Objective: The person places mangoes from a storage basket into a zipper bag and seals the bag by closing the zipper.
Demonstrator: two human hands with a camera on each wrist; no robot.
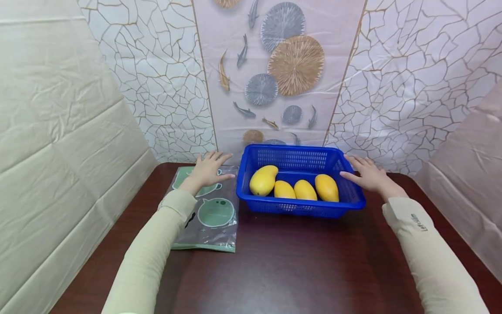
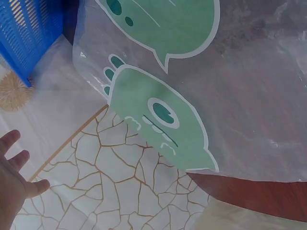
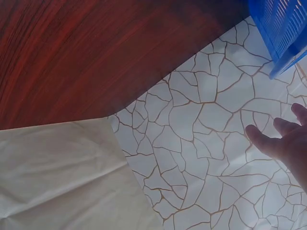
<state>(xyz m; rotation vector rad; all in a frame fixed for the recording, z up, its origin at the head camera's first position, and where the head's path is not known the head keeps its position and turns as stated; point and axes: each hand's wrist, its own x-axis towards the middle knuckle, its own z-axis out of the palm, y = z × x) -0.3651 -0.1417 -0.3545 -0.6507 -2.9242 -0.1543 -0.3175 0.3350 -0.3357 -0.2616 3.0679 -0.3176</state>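
Observation:
A blue plastic basket (image 1: 300,206) with slotted walls stands at the back of the table and holds several yellow mangoes (image 1: 264,180). Left of it lies a flat clear plastic bag (image 1: 213,235) printed with green cartoon shapes. My left hand (image 1: 208,170) is over the bag's upper part, fingers spread, just short of the basket's left side. On the other side, my right hand (image 1: 368,174) is held with spread fingers close to the basket's right rim; whether it touches cannot be told. Both hands hold nothing. Each wrist view shows its hand's fingers extended near the blue basket (image 2: 33,38).
The dark red-brown wooden table (image 1: 290,266) runs toward me. Behind it hangs a patterned curtain (image 1: 168,87) with crackle lines, fish and round motifs. Beige cloth (image 1: 66,131) closes off the left side, and a similar cloth (image 1: 466,174) hangs at the right.

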